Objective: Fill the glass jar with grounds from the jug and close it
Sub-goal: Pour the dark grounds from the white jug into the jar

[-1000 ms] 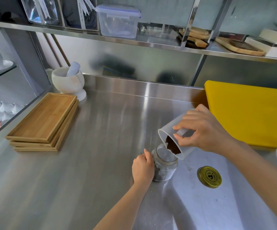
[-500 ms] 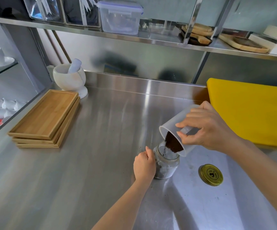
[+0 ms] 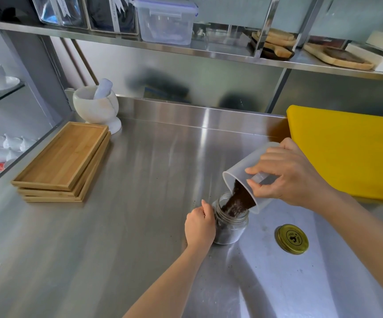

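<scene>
A small glass jar (image 3: pixel 230 228) stands upright on the steel counter, partly filled with dark grounds. My left hand (image 3: pixel 199 226) grips its left side. My right hand (image 3: pixel 287 177) holds a translucent plastic jug (image 3: pixel 238 171) tipped steeply down and left, its rim just over the jar's mouth. Dark brown grounds (image 3: pixel 238 200) slide from the jug into the jar. The gold jar lid (image 3: pixel 292 239) lies flat on the counter to the right of the jar.
A stack of wooden trays (image 3: pixel 64 161) lies at the left, with a white mortar and pestle (image 3: pixel 96 104) behind it. A yellow cutting board (image 3: pixel 346 148) fills the right rear. Some grounds are scattered on the counter (image 3: pixel 140 203) near the jar.
The jug has tipped further and its rim has dropped to the jar's mouth. The grounds have slid forward and now pour into the jar. My left hand stays on the jar.
</scene>
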`<state>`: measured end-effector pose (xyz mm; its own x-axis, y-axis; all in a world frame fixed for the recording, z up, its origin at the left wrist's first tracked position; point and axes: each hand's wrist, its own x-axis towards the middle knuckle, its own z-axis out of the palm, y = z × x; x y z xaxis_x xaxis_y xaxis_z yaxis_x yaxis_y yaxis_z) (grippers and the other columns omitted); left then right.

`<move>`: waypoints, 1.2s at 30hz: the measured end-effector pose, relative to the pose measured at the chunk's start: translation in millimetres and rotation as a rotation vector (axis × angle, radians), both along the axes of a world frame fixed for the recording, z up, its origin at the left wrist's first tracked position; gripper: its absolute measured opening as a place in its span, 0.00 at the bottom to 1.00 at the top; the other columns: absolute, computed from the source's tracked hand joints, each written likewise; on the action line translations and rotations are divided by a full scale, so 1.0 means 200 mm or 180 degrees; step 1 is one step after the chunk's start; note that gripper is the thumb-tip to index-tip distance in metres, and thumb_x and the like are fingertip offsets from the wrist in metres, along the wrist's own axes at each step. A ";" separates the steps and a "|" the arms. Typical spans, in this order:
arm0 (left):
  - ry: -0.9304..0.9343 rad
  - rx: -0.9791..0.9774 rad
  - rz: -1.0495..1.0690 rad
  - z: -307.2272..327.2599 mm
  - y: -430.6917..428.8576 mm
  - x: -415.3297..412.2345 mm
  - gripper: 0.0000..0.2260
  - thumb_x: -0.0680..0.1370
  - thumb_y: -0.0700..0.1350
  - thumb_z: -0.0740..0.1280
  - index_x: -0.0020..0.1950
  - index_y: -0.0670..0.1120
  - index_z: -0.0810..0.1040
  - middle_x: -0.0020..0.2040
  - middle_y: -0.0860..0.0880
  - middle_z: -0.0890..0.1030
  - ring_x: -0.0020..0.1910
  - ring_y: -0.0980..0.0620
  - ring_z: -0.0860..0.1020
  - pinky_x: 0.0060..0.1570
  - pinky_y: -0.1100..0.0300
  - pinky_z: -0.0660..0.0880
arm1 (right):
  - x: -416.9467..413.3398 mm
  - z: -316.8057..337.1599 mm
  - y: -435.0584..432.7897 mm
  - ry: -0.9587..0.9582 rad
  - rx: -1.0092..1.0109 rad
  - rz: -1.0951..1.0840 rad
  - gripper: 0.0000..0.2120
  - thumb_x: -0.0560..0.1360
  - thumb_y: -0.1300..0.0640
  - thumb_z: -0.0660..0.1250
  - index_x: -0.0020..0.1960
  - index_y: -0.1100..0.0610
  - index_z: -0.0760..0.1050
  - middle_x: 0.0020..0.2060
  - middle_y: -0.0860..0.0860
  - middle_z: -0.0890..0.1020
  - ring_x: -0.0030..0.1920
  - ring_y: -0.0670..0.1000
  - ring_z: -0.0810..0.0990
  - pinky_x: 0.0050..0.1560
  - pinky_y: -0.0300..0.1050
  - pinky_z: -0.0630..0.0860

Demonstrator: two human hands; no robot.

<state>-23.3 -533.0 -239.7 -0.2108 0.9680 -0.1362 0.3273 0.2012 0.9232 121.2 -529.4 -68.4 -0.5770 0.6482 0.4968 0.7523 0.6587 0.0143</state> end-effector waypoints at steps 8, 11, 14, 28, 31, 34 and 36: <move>0.0011 0.0005 -0.0020 0.00 0.00 0.00 0.24 0.79 0.47 0.52 0.23 0.47 0.51 0.20 0.51 0.57 0.22 0.51 0.56 0.26 0.56 0.53 | 0.00 0.02 -0.01 -0.0035 0.0091 -0.0006 0.08 0.63 0.56 0.71 0.36 0.61 0.81 0.29 0.54 0.81 0.31 0.51 0.74 0.41 0.42 0.59; 0.0019 -0.0001 -0.0018 -0.01 0.00 0.00 0.24 0.79 0.47 0.52 0.23 0.47 0.52 0.20 0.51 0.58 0.22 0.51 0.57 0.25 0.56 0.54 | 0.01 0.01 -0.01 -0.0038 0.0077 -0.0011 0.08 0.63 0.56 0.71 0.35 0.62 0.81 0.29 0.55 0.81 0.31 0.51 0.74 0.41 0.42 0.59; 0.0038 0.0018 -0.0022 -0.01 0.00 0.00 0.24 0.79 0.47 0.52 0.23 0.47 0.52 0.20 0.50 0.58 0.22 0.50 0.57 0.25 0.55 0.54 | 0.01 0.01 0.00 -0.0071 0.0123 -0.0001 0.08 0.64 0.56 0.71 0.36 0.62 0.81 0.28 0.54 0.80 0.30 0.54 0.75 0.39 0.44 0.59; 0.0050 0.0011 0.0013 -0.01 0.00 0.00 0.25 0.79 0.47 0.52 0.22 0.47 0.53 0.20 0.50 0.60 0.22 0.51 0.59 0.26 0.55 0.55 | 0.03 0.02 0.00 0.0078 0.0148 0.0017 0.08 0.64 0.57 0.71 0.36 0.62 0.81 0.27 0.54 0.79 0.35 0.47 0.67 0.41 0.44 0.59; 0.0047 0.0019 0.0003 -0.01 0.00 0.00 0.24 0.79 0.47 0.52 0.23 0.46 0.53 0.20 0.50 0.60 0.22 0.50 0.59 0.27 0.55 0.55 | 0.03 0.01 0.00 0.0052 0.0176 0.0036 0.08 0.63 0.57 0.71 0.36 0.62 0.81 0.27 0.54 0.78 0.33 0.45 0.66 0.40 0.43 0.59; 0.0052 0.0015 0.0010 -0.01 0.00 0.00 0.24 0.79 0.48 0.52 0.23 0.46 0.52 0.20 0.50 0.59 0.22 0.50 0.58 0.27 0.55 0.55 | 0.03 0.00 0.00 0.0065 0.0200 0.0044 0.07 0.63 0.57 0.71 0.36 0.62 0.81 0.26 0.54 0.78 0.32 0.47 0.69 0.40 0.43 0.60; 0.0052 0.0022 0.0013 -0.01 0.00 0.00 0.24 0.79 0.47 0.52 0.23 0.46 0.52 0.20 0.50 0.59 0.23 0.50 0.58 0.28 0.54 0.56 | 0.03 0.00 0.00 0.0081 0.0188 0.0029 0.08 0.63 0.57 0.71 0.36 0.62 0.81 0.26 0.54 0.78 0.31 0.49 0.69 0.40 0.44 0.61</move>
